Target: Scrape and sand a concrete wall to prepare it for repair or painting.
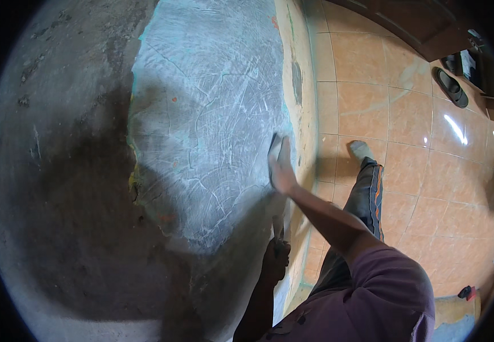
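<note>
Left hand [276,260] around flat-bladed tool [279,228]

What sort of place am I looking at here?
Probably a room in a home, with one wall seemingly unfinished: it has a streaky, pale grey patch, while orange floor tiles and a dark slip-on shoe look domestic.

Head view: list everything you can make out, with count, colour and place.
Patch: one, grey-blue, middle
Surrounding surface: one, dark grey, left
Strip: one, cream, beside tiles
Floor tiles: many, orange, right
Panel: one, brown, top right
Slipper: at least one, dark, upper right
Bladed tool: one, grey, in left hand
Shirt: one, purple, bottom
Trousers: one pair, dark, orange-striped, lower right
Hands: two, left low, right hand at patch's right edge
</note>
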`<state>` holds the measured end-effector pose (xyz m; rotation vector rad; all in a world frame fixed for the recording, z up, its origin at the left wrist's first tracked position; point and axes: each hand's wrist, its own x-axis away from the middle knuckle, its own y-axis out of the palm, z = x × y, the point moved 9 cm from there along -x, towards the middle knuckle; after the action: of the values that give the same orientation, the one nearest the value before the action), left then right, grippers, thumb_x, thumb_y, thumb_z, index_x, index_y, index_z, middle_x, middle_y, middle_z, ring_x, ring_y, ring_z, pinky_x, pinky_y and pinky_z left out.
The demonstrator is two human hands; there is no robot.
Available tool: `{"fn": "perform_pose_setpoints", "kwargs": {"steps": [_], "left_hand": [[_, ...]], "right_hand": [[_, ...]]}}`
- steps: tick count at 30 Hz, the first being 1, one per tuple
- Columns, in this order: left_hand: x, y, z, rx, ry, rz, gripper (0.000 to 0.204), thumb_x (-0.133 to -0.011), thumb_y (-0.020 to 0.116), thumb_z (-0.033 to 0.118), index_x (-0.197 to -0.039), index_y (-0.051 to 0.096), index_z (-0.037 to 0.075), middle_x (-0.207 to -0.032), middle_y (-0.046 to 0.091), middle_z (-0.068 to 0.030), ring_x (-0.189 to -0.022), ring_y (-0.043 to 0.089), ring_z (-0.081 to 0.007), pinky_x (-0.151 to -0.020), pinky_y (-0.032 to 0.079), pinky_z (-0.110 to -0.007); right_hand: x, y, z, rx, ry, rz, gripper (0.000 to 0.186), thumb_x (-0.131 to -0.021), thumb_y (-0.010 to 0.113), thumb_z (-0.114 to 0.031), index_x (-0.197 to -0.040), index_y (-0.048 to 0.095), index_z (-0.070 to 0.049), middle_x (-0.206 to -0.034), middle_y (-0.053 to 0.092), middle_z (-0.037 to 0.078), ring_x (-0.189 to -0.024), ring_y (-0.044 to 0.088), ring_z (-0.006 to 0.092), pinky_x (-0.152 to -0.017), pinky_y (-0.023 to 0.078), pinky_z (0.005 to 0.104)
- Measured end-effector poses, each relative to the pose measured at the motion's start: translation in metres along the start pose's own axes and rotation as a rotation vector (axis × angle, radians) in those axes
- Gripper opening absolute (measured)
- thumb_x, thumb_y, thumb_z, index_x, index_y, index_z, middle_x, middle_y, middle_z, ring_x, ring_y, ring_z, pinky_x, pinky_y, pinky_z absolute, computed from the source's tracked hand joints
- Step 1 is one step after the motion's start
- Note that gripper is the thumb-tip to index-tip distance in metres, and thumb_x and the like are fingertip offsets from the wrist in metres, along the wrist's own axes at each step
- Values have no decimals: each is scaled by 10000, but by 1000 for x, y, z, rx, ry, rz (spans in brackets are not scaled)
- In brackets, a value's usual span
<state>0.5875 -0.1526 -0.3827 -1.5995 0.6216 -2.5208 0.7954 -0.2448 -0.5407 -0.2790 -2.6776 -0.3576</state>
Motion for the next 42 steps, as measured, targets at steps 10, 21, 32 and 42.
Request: {"fn": "perform_pose_setpoints", "kwargs": {"steps": [10, 21, 32, 42], "left_hand": [[-11, -1, 10, 8, 1, -1, 170, -946, 598, 175, -1034, 491, 76, -728, 478, 8, -563, 467, -73, -500, 434, -258], [-12, -1, 4, -26, 12, -19, 209, -949, 613, 231, -1063, 518, 84, -772, 510, 18, -587, 474, -72, -516, 418, -253], [-10, 0, 18, -1, 9, -2, 156, -942, 618, 186, -1011, 523, 84, -733, 491, 11, -570, 469, -81, -511, 437, -258], [-6, -2, 29, 76, 21, -28, 147, -951, 593, 199, -1011, 538, 76, -748, 501, 13, -583, 479, -78, -503, 431, -256]], "right_hand": [[0, 4, 8, -33, 130, -159, 879, -992, 446, -432, -1489, -41, 105, -1590, -32, 268, -1492, -52, 331, -1206, 2, 362], [-2, 9, 22, 83, 225, -253, 919, -994, 384, -515, -1478, -90, 108, -1583, -84, 276, -1485, -87, 342, -1205, -9, 373], [-4, -3, 16, 48, 221, -221, 920, -993, 368, -520, -1469, -73, 131, -1578, -67, 291, -1484, -71, 358, -1209, 7, 373], [-5, 7, -15, 26, 135, -165, 889, -992, 414, -480, -1483, -22, 119, -1582, -25, 291, -1486, -48, 368, -1207, 12, 384]]}}
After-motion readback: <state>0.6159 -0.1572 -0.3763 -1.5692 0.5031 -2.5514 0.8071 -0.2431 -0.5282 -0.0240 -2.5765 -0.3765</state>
